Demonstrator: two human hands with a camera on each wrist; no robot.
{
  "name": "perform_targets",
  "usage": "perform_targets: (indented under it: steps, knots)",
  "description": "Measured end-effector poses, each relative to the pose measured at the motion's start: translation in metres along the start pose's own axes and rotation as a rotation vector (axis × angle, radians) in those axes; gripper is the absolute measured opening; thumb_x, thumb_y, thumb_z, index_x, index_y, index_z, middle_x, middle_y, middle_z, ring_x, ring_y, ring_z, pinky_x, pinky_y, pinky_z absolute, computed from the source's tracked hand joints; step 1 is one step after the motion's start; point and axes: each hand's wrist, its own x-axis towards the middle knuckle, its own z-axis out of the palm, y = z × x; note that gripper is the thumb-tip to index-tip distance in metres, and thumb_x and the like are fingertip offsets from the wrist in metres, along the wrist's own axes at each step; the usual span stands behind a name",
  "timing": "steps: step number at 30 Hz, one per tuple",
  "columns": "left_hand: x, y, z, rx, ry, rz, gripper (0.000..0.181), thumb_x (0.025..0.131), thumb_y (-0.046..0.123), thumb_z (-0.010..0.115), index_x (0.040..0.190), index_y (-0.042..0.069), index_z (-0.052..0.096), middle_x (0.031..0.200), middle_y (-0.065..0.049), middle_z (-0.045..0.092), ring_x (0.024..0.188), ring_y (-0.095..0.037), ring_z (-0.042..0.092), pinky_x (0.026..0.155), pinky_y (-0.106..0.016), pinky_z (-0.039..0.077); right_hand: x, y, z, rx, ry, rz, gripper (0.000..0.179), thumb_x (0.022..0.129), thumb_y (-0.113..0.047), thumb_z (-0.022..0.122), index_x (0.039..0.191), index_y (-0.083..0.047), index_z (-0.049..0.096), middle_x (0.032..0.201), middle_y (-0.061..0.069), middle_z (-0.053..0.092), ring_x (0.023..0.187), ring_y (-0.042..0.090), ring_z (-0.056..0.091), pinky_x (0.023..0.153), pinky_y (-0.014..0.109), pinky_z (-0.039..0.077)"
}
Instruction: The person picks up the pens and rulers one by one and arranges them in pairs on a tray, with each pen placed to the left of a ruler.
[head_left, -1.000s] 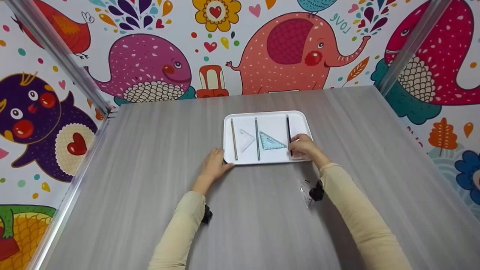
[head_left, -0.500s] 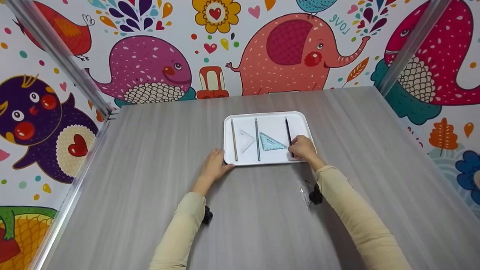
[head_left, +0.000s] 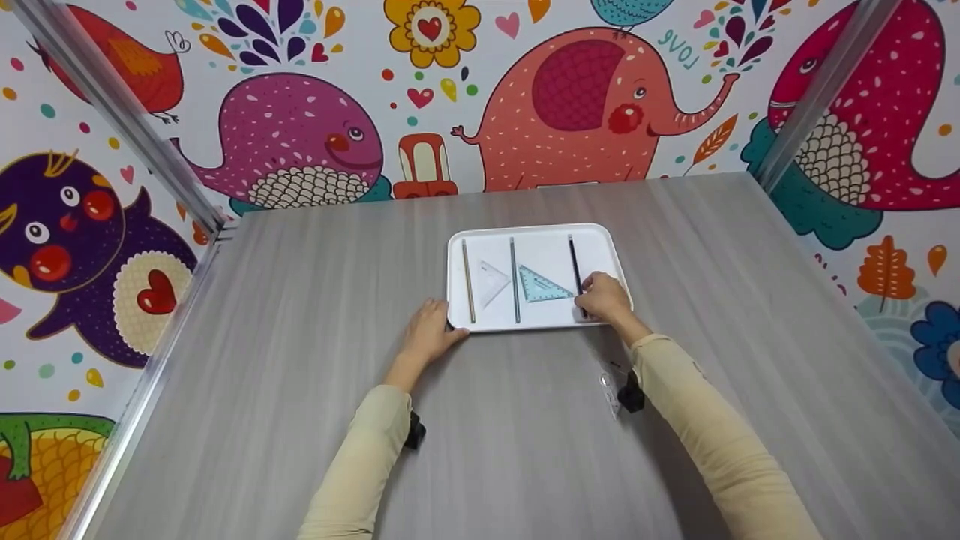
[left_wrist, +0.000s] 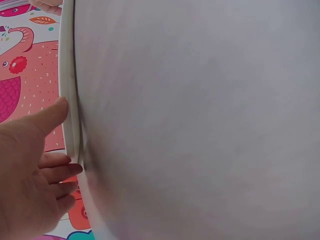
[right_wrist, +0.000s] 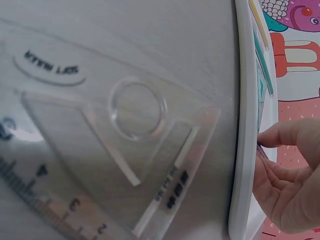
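A white tray (head_left: 543,234) lies on the table. My left hand (head_left: 427,330) rests at its front left corner, thumb (left_wrist: 55,115) straight against the rim and fingers loosely extended along the side. Near the tray's right end, my right hand (head_left: 604,298) pinches the lower part of a black pencil (head_left: 574,259) between thumb and fingertips. The pencil lies slanted, its upper end toward the back rim. To its left are a blue-green set square (head_left: 541,285), a teal pencil (head_left: 514,262), a clear set square (head_left: 491,283) and a gold pencil (head_left: 468,277).
A clear set square marked SOFT RULER (right_wrist: 137,112) lies on the grey table (head_left: 510,450) in front of the tray, partly behind the right wrist's black camera (head_left: 631,393). A wall with cartoon animals (head_left: 577,112) stands behind the table.
My right hand has shifted slightly left with the black pencil, whose upper end has moved left and a little toward me. The left hand stays at the tray corner.
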Motion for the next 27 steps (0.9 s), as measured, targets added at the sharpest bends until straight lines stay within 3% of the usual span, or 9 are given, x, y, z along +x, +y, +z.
perform_targets:
  steps: [10,18,27]
  knots:
    - [0.000,-0.001,0.001,-0.002,-0.011,-0.003,0.049,0.079,0.030,0.069,0.111,-0.005,0.055,0.112,-0.020,0.057,0.110,-0.033,0.049,0.096,-0.042,0.038,-0.003,0.002,-0.001,0.015,0.029,-0.038,0.036,0.073,-0.013,0.059,0.101,0.009,0.058,0.098,0.023,0.061,0.089,0.035,0.057,0.078,0.044,0.046]
    - [0.000,-0.001,0.001,0.006,-0.031,0.006,0.052,0.081,0.030,0.067,0.114,-0.006,0.053,0.118,-0.022,0.055,0.120,-0.036,0.042,0.103,-0.041,0.031,-0.004,0.008,-0.011,0.076,0.102,-0.033,0.036,0.080,-0.018,0.055,0.106,0.006,0.056,0.092,0.021,0.062,0.074,0.029,0.058,0.067,0.039,0.047]
    - [0.001,-0.002,0.001,0.011,-0.028,0.005,0.051,0.081,0.031,0.067,0.113,-0.006,0.054,0.117,-0.023,0.055,0.118,-0.035,0.044,0.102,-0.042,0.032,-0.007,0.019,-0.021,0.089,0.141,-0.049,0.037,0.080,-0.017,0.055,0.107,0.008,0.055,0.088,0.022,0.061,0.076,0.030,0.056,0.065,0.038,0.044]
